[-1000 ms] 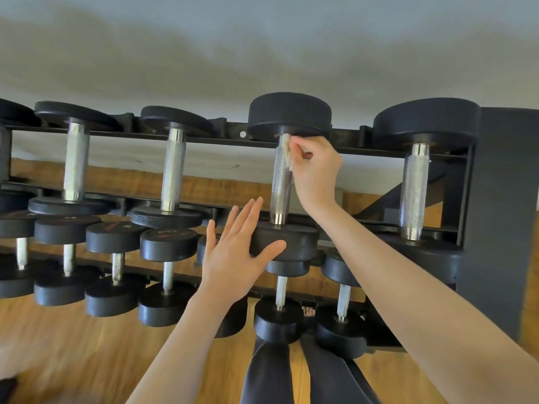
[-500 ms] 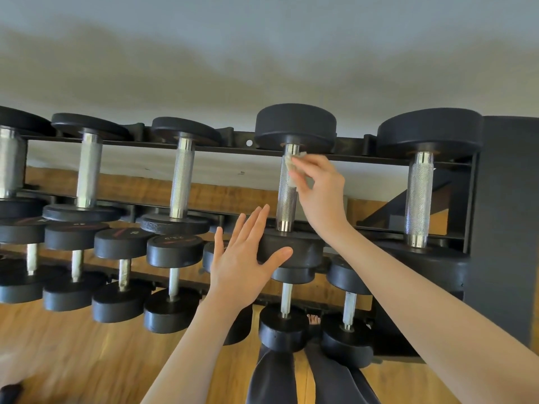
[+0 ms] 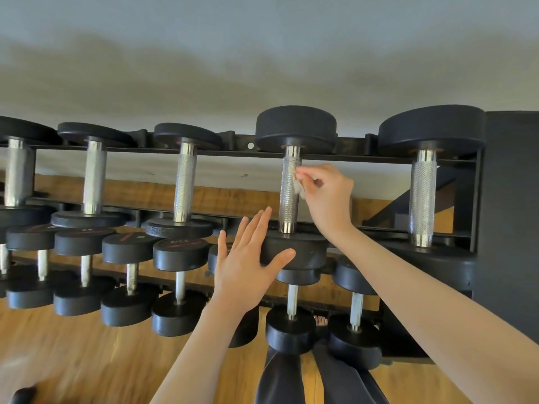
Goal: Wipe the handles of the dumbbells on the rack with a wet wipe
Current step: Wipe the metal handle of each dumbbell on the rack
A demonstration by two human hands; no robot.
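We note the right hand (image 3: 328, 196) raised to the top tier of the black steel dumbbell rack (image 3: 350, 157), its fingers (image 3: 309, 173) curled and pinching a small crumpled white wet wipe (image 3: 297, 185). The wipe lies against the right side of the knurled silver handle (image 3: 288, 191) of the black round-headed dumbbell (image 3: 296, 128), in the handle's upper half. The left hand (image 3: 248, 260) is flat, fingers straight and spread a little, holding nothing; the thumb reaches across the front edge of that dumbbell's near head (image 3: 303, 252). Whether the palm touches the head we cannot tell.

Around: further black dumbbells with silver handles sit left (image 3: 185, 185) and right (image 3: 423, 196) on the same tier. Smaller dumbbells (image 3: 180, 255) fill the tier below, partly hidden behind the left forearm. A wooden floor (image 3: 73, 360) lies underneath, and the rack's dark end panel (image 3: 510, 214) stands at right.
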